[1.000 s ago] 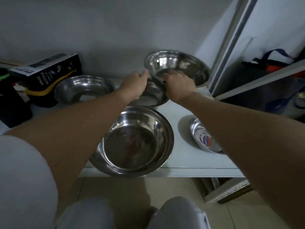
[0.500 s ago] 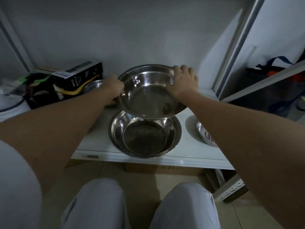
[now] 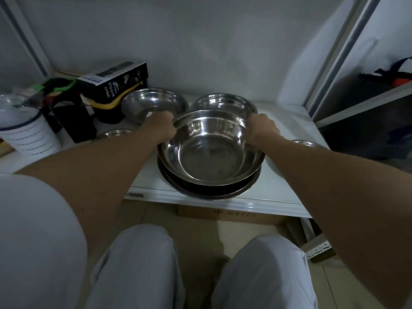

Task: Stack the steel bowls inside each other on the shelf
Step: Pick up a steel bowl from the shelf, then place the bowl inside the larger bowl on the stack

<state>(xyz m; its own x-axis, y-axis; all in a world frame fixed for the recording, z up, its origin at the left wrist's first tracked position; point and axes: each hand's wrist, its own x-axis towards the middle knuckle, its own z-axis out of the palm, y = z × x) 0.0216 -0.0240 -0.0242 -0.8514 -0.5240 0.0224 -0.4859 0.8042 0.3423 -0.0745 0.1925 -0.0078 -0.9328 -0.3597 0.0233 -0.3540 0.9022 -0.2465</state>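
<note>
- White shelf (image 3: 223, 202) fronts a pale wall, with the person's grey-trousered knees (image 3: 138, 264) nearest the camera at 6 o'clock.
- Large bowl (image 3: 194, 194) sits at the shelf's front edge, at the centre of the view; only its dark rim shows beneath the load.
- Held bowl (image 3: 209, 152) rests low inside the large bowl, tilted slightly, its near rim just above the lower rim. Polished steel, deep, with a flat base and a rolled lip; the dim light gives soft reflections.
- Left hand (image 3: 161, 128), at 10 o'clock of the held bowl, is closed on its rim; right hand (image 3: 263, 129), at 2 o'clock, clasps the opposite rim.
- Step in hand, as judged: nesting this bowl into the large one. The next move calls for levelling it, letting it seat, then releasing both hands.
- Small dish (image 3: 305, 143) at 3 o'clock is partly hidden by the right forearm; another shallow dish (image 3: 116, 132) peeks out at 9 o'clock.
- Two unstacked bowls stand behind: left rear bowl (image 3: 155, 103) at 11 o'clock, right rear bowl (image 3: 223, 102) at 12 o'clock.
- Black box (image 3: 113, 82) lies farthest left.
</note>
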